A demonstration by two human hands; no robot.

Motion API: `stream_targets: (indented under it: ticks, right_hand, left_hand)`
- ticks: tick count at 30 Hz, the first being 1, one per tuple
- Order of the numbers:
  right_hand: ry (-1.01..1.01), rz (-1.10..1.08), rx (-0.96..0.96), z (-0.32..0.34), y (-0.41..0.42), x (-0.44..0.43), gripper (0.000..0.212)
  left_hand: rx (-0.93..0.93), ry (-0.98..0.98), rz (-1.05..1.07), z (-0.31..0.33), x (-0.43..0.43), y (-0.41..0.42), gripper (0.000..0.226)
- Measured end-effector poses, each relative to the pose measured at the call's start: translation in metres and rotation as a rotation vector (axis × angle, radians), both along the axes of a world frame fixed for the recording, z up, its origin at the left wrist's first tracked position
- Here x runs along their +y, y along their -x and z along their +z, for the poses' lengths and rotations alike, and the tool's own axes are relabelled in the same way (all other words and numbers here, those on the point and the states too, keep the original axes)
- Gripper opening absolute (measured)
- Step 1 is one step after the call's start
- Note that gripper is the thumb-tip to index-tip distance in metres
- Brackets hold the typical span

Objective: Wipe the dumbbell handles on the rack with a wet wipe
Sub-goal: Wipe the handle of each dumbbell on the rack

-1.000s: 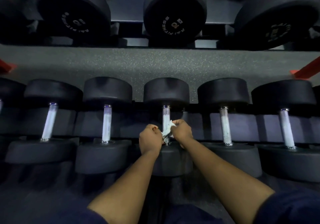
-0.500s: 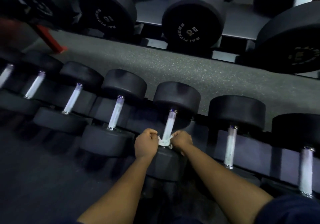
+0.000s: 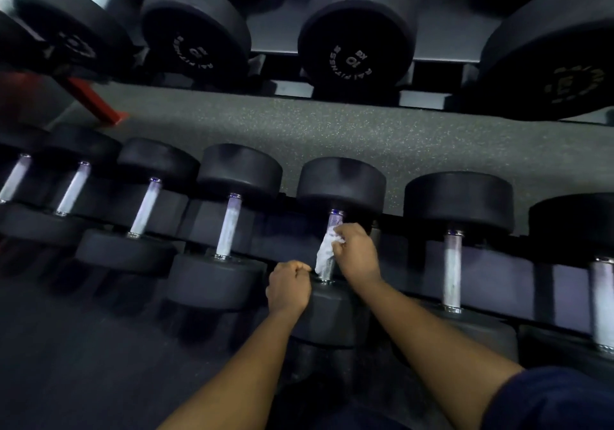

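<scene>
Both hands are at one dumbbell [image 3: 341,182] in the near row of the rack [image 3: 498,280], a little right of the middle of the view. The right hand [image 3: 357,255] has its fingers curled round the white wet wipe [image 3: 325,252] and presses it on the metal handle [image 3: 335,221] from the right side. The wipe lies along the handle, crumpled at the far end and flatter toward the near end. The left hand [image 3: 288,288] is closed like a fist just to the left of the handle's near end, very near the lower corner of the wipe. I cannot tell if it pinches this corner or only touches it. The two hands are a little apart, the left one nearer to the person. The near head of this dumbbell is partly hidden under the wrists.

To the left stands a neighbour dumbbell [image 3: 229,227] with its handle bare, and more of them go on to the left in the same row. To the right is another dumbbell [image 3: 452,270], also with a pale handle. Beyond the row there is grey speckled floor [image 3: 332,137]. Farther away an upper shelf carries bigger black dumbbells [image 3: 352,61], one marked 10 KG. A red brace [image 3: 96,100] shows at the far left. A dark blue sleeve [image 3: 558,399] is at the near right corner.
</scene>
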State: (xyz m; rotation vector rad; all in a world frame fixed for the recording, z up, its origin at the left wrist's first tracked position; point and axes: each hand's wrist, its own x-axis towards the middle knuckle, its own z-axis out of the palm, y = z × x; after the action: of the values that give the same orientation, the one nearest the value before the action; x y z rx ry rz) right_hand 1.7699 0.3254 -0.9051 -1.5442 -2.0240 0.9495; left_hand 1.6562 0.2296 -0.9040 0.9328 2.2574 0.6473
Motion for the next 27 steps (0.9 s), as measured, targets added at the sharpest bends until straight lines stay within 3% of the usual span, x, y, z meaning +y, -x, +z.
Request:
stream_targets:
  ticks: [3, 5, 7, 9, 12, 17, 20, 23, 27]
  right_hand:
    - [-0.174, 0.397, -0.315, 0.004, -0.01, -0.002, 0.027]
    - [-0.22, 0.749, -0.417, 0.009, -0.017, -0.004, 0.035]
    - [-0.287, 0.954, -0.468, 0.008, -0.021, -0.004, 0.051]
    - [-0.396, 0.987, -0.484, 0.001, -0.022, 0.006, 0.051]
    - [-0.539, 0.848, -0.538, 0.002, -0.012, 0.027, 0.032]
    - [-0.774, 0.8, -0.725, 0.0, 0.009, 0.044, 0.028]
    - [-0.697, 0.88, -0.72, -0.002, 0.011, 0.037, 0.023]
    - [-0.477, 1.132, -0.752, -0.009, 0.018, 0.023, 0.029]
    - [-0.479, 1.277, -0.758, -0.001, 0.024, 0.018, 0.029]
  left_hand:
    - [0.016, 0.054, -0.001, 0.002, 0.001, 0.001, 0.03]
    - [0.02, 0.057, 0.026, 0.003, 0.002, 0.001, 0.03]
    - [0.016, 0.038, 0.038, 0.002, 0.002, 0.0, 0.029]
    - [0.003, 0.014, 0.048, 0.001, 0.001, -0.001, 0.028]
    - [-0.025, -0.025, 0.056, 0.0, 0.001, -0.001, 0.025]
    - [-0.048, -0.044, 0.069, -0.001, 0.0, 0.0, 0.023]
    - [-0.055, -0.06, 0.076, -0.004, 0.0, 0.001, 0.023]
    - [-0.056, -0.088, 0.1, -0.006, 0.0, 0.0, 0.029]
    - [-0.066, -0.11, 0.127, -0.007, -0.001, 0.0, 0.039]
